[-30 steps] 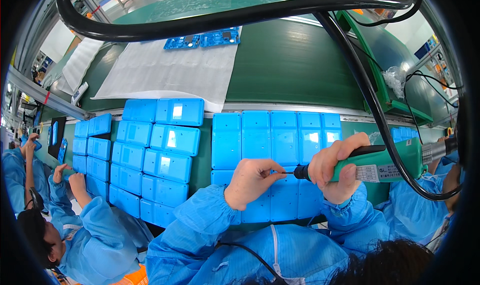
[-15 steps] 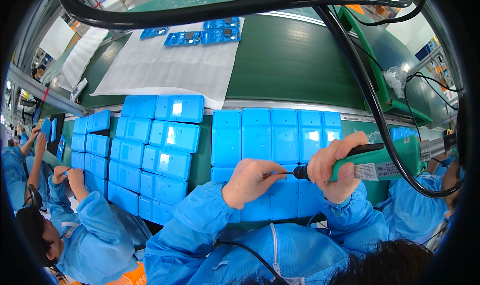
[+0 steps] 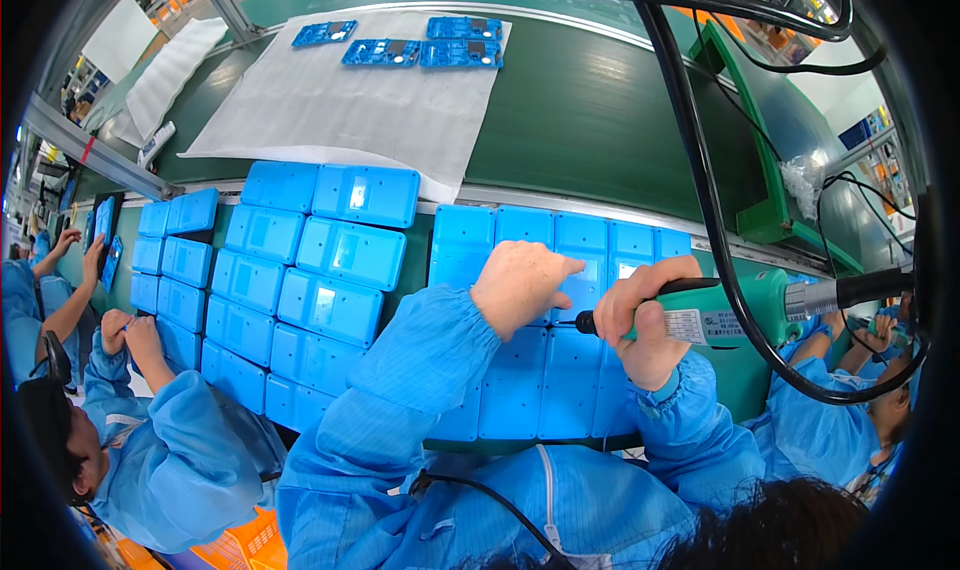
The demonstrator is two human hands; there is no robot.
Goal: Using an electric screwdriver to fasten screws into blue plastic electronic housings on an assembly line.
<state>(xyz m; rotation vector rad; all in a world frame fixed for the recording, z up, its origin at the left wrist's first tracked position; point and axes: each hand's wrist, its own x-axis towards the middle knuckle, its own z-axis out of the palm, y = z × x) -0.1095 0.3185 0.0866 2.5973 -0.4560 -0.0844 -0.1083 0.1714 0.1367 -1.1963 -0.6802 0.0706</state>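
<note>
My right hand is wrapped round a green electric screwdriver with a black nose. The screwdriver lies nearly level, its thin bit pointing left. My left hand is over a block of light-blue plastic cases, just left of the bit tip. Its index finger and thumb stand apart, with nothing visible between them; the other fingers are hidden. Small dark holes show in the flat faces of the cases, which lie edge to edge in rows. Whether the bit touches a case, I cannot tell.
More blue cases lie in columns to the left, beside a co-worker's hands. Farther back, several blue parts with dark components rest on a white foam sheet. A thick black cable hangs in front, near the screwdriver.
My left hand has left the screwdriver bit, moving up and away over the cases, and its pinch has come apart. The screwdriver has shifted slightly left in my right hand.
</note>
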